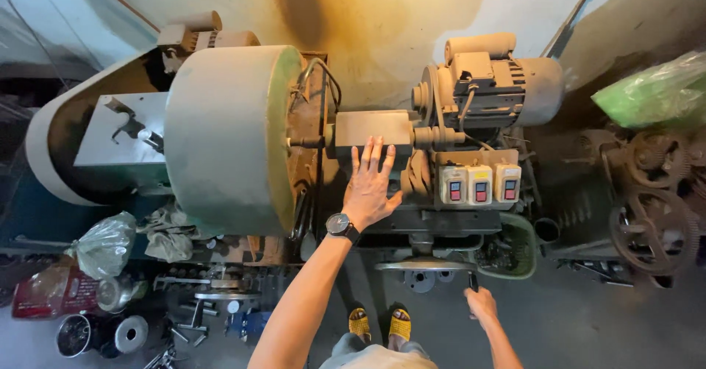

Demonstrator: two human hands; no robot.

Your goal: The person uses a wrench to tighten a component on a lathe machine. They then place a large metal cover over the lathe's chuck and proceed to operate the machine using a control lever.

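Left hand point(370, 185), wristwatch point(340, 225) on the wrist, lies flat with fingers spread and palm down on the machine's housing point(371, 128), the boxy grey part at centre. It rests there rather than grips; looks like bracing or feeling the casing

Right hand point(482, 304), low and near, is closed around a small dark handle point(473, 281) that sticks up out of the fist, just right of the flat round handwheel point(421, 264) at the machine's near edge. What the handle belongs to cannot be told

Large pale drum point(228, 137) sits left of the housing, touching distance from the left hand. Motor point(500, 82) is mounted far right, above three switch boxes point(479, 183), each with a red and a dark button, placed within easy reach of the standing spot

Feet in yellow sandals point(381, 325) stand square to the machine, between the two arms

Loose metal parts point(110, 332) and a plastic bag point(104, 245) lie on the floor, near left. Green bag point(654, 93) far right, above old gear wheels point(651, 229)
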